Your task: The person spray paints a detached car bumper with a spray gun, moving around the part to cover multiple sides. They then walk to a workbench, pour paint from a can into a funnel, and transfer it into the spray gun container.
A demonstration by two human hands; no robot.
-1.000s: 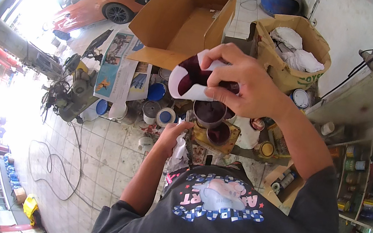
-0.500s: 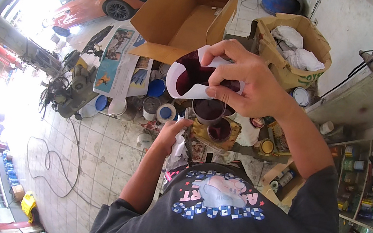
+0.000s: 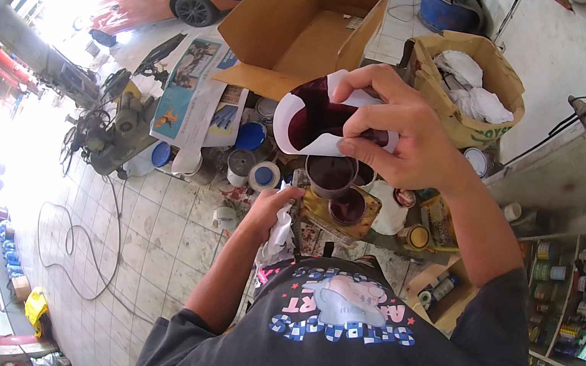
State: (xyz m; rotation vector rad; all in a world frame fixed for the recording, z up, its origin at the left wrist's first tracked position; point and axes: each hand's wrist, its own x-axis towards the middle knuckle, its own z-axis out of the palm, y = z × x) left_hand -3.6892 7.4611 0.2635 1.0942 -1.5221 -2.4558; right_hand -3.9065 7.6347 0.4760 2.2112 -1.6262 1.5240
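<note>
Compared with half a second ago, the right hand sits a little lower over the cans, and the white paper cone it pinches shut by the rim tilts its dark red inside more toward the camera. The cone hangs just above a small can of dark red paint, which stands beside a second open can of the same colour on a stained yellow board. The left hand stays low, closed around a crumpled white rag near the board's left edge.

The tiled floor carries everything. To the left of the board stand blue-lidded tins and spread newspaper; behind them lies an open cardboard box, and to the right a box of white rags. Open tiles lie toward the lower left, crossed by a thin cable; a shelf of cans closes the right side.
</note>
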